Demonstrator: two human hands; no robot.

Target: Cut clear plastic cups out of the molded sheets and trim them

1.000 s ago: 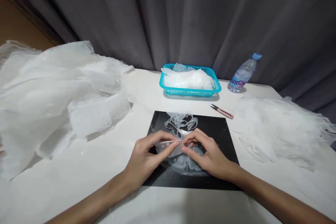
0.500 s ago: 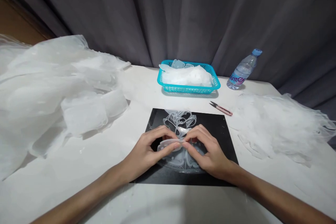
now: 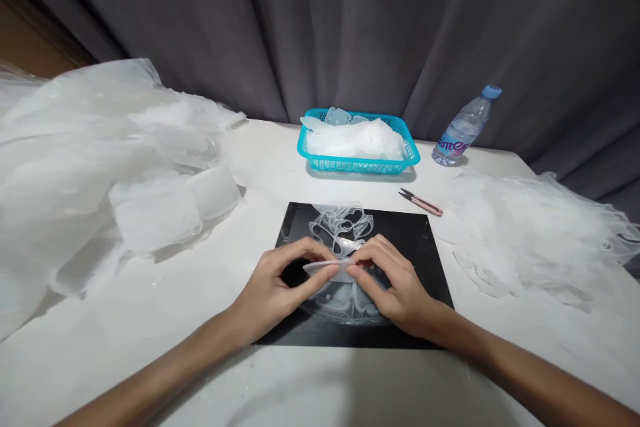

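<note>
Between my two hands is a thin translucent silicone-like piece [image 3: 343, 273], held edge-up over a black mat [image 3: 400, 339]. My left hand [image 3: 287, 283] pinches its left part between thumb and fingers. At its right end, the thumb and forefinger of my right hand [image 3: 393, 280] pinch it close to the left thumb. Beneath the hands lies a clear moulded sheet [image 3: 345, 307] with rounded shapes, partly hidden by them. Just beyond, a tangle of clear trimmed strips [image 3: 345, 221] rests on the mat.
A turquoise basket [image 3: 360, 165] with white translucent pieces stands at the back, a water bottle [image 3: 463, 133] to its right. Thread snips [image 3: 421, 203] lie beyond the mat. Heaps of translucent sheets [image 3: 155, 213] fill the left; a pile of clear scraps [image 3: 540, 233] covers the right.
The held piece has tilted and now shows a flat face below its edge between my thumbs. Both hands keep their pinch nearly in place. The view has shifted slightly.
</note>
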